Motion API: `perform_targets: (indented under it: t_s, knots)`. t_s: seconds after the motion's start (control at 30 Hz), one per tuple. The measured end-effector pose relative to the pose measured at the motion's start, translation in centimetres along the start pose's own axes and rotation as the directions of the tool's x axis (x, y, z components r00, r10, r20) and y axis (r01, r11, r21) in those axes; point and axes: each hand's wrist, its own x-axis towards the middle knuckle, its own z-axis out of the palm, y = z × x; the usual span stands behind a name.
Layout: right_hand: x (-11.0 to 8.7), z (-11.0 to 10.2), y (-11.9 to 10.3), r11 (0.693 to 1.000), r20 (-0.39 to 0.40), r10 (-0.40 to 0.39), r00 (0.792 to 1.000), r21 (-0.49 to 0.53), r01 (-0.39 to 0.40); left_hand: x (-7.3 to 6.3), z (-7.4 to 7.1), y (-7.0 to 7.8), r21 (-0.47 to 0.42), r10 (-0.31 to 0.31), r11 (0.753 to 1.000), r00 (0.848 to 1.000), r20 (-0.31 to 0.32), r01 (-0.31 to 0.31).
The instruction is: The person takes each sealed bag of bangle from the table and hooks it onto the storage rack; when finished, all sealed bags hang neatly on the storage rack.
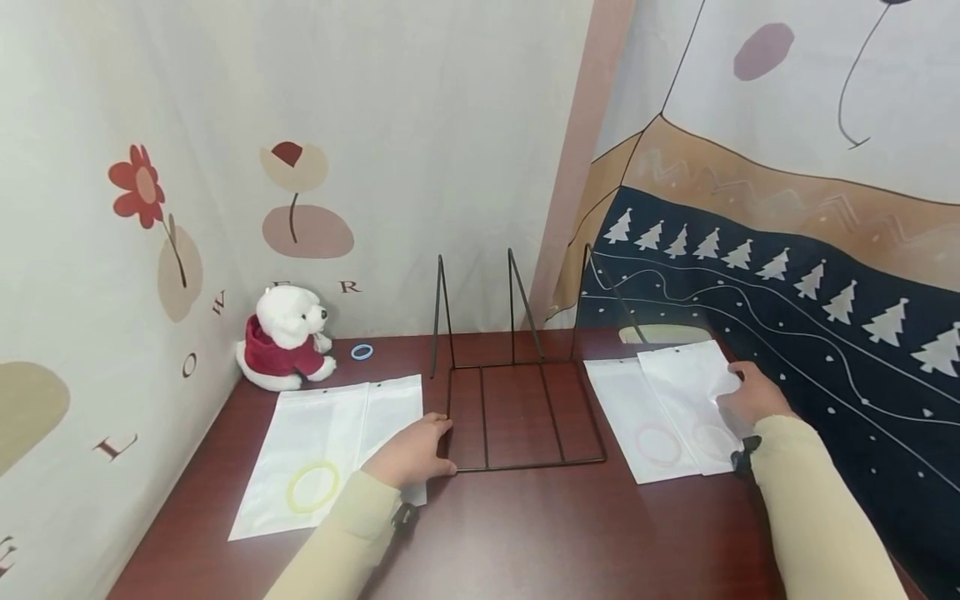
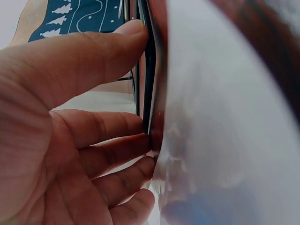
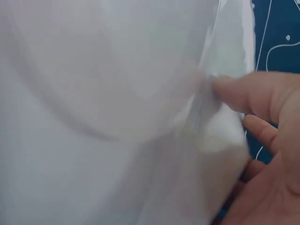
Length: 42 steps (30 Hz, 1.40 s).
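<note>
A black wire rack (image 1: pixel 543 412) with several upright pointed dividers stands mid-table. My left hand (image 1: pixel 414 450) rests at its left front corner; in the left wrist view the thumb and relaxed fingertips touch the dark wire (image 2: pixel 149 65). Beneath that hand lies a white plastic bag (image 1: pixel 258 492) with a yellow ring (image 1: pixel 289 493) showing, overlapped with another. To the rack's right, two whitish plastic bags overlap, each showing a faint pink ring. My right hand (image 1: pixel 753 395) pinches the right edge of the upper plastic bag (image 1: pixel 686 383); the right wrist view shows its film (image 3: pixel 93 173) creased at the thumb.
At the back left sits a white plush bear (image 1: pixel 288 321) in a red coat, beside a small blue ring (image 1: pixel 362 352). Patterned curtains (image 1: pixel 420 125) hang behind and on both sides of the brown table (image 1: pixel 555 533).
</note>
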Motion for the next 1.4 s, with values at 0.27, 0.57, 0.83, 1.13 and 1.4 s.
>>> perform_targets:
  t_s: [0.27,0.57,0.83,1.13,1.4]
  knots:
    - [-0.2,-0.9,0.7,0.995,-0.096,-0.075,0.993,0.053,0.080,-0.1,0.2,-0.2,-0.012,-0.009,1.000,1.000,-0.002,0.009]
    - [-0.6,-2.3,0.2,0.993,-0.089,-0.080,0.993,0.082,0.088,-0.2,0.3,-0.1,-0.012,-0.008,1.000,1.000,-0.009,0.008]
    - [-1.4,-3.1,-0.6,0.989,-0.117,-0.106,0.987,0.094,0.117,-0.1,0.2,0.0,-0.001,-0.005,1.000,1.000,-0.007,0.005]
    - [-1.9,-3.5,-0.6,0.987,-0.137,-0.062,0.989,0.136,0.081,0.0,0.3,-0.1,-0.010,-0.005,1.000,1.000,-0.003,0.005]
    - [-2.9,-4.3,-2.0,0.984,-0.174,-0.031,0.984,0.170,0.061,0.0,0.3,-0.2,-0.007,-0.001,1.000,1.000,-0.010,0.001]
